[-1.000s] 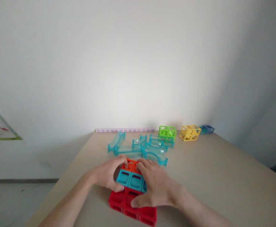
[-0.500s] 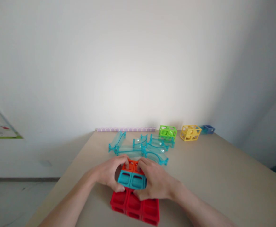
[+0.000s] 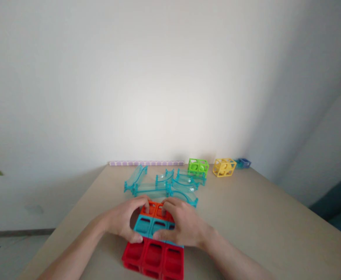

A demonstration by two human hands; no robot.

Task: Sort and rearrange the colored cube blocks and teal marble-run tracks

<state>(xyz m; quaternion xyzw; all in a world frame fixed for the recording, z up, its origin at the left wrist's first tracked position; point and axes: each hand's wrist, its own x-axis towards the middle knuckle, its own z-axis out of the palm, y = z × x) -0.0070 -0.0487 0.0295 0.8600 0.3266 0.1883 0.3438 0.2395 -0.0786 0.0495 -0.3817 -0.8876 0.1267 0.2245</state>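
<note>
My left hand (image 3: 123,218) and right hand (image 3: 188,224) pinch the joined blocks (image 3: 149,231) — fingers on the orange row (image 3: 155,210), right thumb on the blue row (image 3: 143,224). These blocks are at the near part of the table (image 3: 261,217), before some translucent blue tracks (image 3: 151,190).

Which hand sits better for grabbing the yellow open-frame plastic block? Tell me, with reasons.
Probably the right hand: the yellow open-frame plastic block stands toward that side; the left hand is farther away.

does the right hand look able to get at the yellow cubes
Probably yes: the right hand is on the blocks, but nothing seems to stand between it and the yellow cubes.
</note>
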